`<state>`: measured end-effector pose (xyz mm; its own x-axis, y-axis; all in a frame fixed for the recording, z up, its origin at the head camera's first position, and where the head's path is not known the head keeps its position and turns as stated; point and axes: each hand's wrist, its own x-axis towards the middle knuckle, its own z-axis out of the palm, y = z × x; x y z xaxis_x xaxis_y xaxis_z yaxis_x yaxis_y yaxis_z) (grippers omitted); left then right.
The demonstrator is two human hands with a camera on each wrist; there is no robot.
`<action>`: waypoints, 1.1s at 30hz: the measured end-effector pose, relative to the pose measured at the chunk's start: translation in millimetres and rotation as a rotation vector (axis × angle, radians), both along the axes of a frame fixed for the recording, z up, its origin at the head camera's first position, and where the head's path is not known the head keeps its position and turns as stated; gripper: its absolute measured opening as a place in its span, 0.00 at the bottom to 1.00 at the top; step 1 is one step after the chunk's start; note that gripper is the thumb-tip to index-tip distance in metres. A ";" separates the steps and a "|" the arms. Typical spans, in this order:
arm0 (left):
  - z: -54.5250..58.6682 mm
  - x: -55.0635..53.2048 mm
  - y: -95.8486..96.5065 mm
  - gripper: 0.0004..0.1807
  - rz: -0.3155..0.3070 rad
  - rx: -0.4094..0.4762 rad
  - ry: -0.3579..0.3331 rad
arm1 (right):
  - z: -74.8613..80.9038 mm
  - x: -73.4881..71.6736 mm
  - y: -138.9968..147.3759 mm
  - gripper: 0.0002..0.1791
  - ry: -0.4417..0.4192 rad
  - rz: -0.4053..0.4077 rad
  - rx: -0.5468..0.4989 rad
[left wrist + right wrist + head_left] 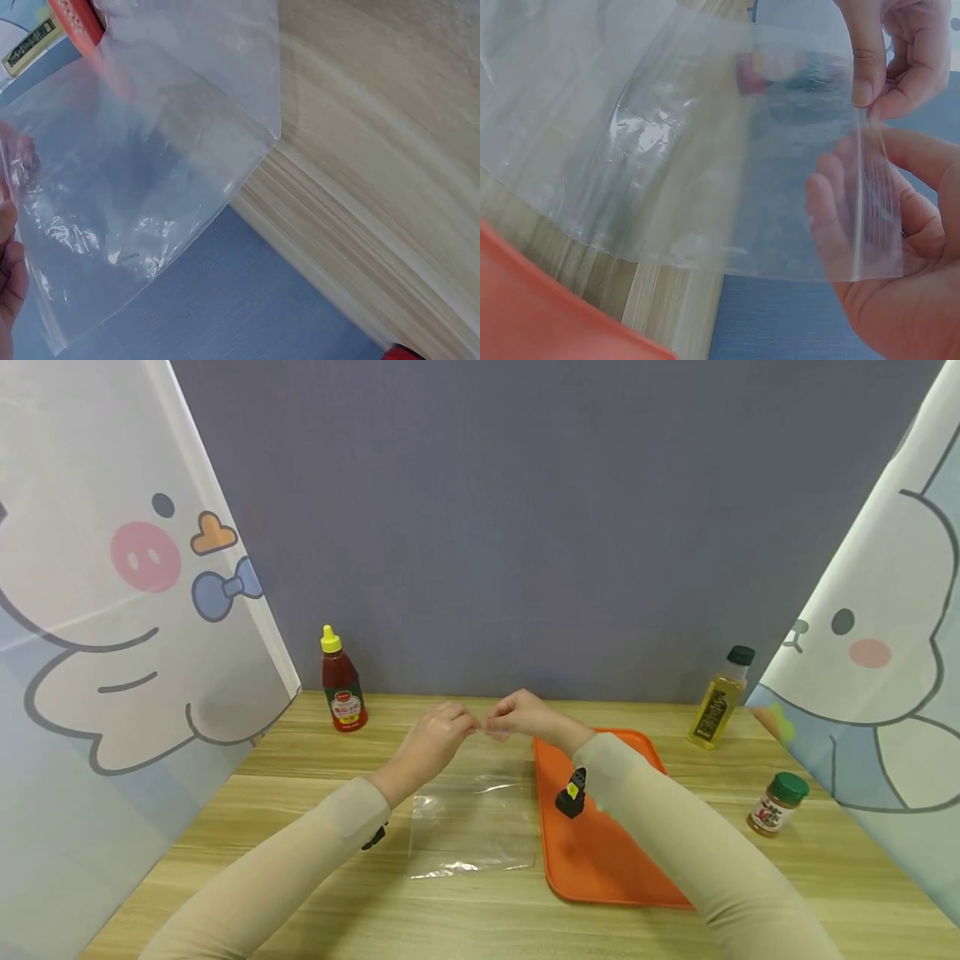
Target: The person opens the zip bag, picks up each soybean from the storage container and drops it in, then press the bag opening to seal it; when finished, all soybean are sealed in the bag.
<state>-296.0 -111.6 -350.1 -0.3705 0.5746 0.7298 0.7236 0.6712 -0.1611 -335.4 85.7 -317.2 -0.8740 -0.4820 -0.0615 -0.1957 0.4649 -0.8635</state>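
A clear plastic zip bag point(472, 827) hangs from both hands above the wooden table point(300, 877). My left hand point(467, 724) and right hand point(491, 725) meet at its top edge, fingertips almost touching. In the right wrist view the left hand's fingers point(870, 67) pinch the bag point(705, 150) at its zip strip point(874, 202). The right hand's fingers point(832, 210) lie behind the plastic there, holding that same edge. In the left wrist view the bag point(150, 172) fills the left side, with my fingers point(11, 255) at its edge.
An orange tray point(600, 860) lies right of the bag, under my right forearm. A red sauce bottle point(342, 681) stands at the back left, a yellow oil bottle point(722, 697) at the back right, a green-lidded spice jar point(778, 803) at the right. Cartoon curtains close both sides.
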 end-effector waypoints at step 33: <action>-8.5 -14.1 2.0 0.05 -0.037 0.166 -0.021 | 0.1 -2.2 -10.1 0.08 0.175 -0.090 0.050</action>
<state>-310.0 -109.6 -358.6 -0.3679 0.4604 0.8079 0.7503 0.6602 -0.0345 -337.5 75.6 -317.0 -0.9129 -0.4017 0.0727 -0.2961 0.5290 -0.7953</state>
